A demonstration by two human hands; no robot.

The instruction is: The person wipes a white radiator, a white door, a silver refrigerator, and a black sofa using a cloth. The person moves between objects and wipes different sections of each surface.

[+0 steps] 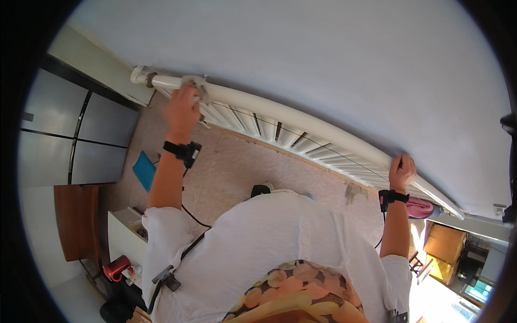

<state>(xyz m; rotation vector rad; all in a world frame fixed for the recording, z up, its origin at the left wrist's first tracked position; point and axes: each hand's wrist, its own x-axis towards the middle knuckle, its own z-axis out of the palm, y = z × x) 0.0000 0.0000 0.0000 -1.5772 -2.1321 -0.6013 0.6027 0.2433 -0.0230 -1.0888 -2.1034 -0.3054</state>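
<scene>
A thick white pipe runs along the wall, sloping from upper left to lower right across the picture, above a white ribbed radiator. Near the pipe's left end, my left hand is closed on a pale greyish cloth that is pressed against the pipe. This hand is blurred by motion. Toward the right end, my right hand rests on the pipe with its fingers curled over it. A black strap with a small device sits on each wrist, with cables running down.
A grey panelled cabinet stands at left, with a blue flat object on the floor near it. A red jug is at lower left beside a white drawer unit. Pink fabric hangs by the radiator's right end.
</scene>
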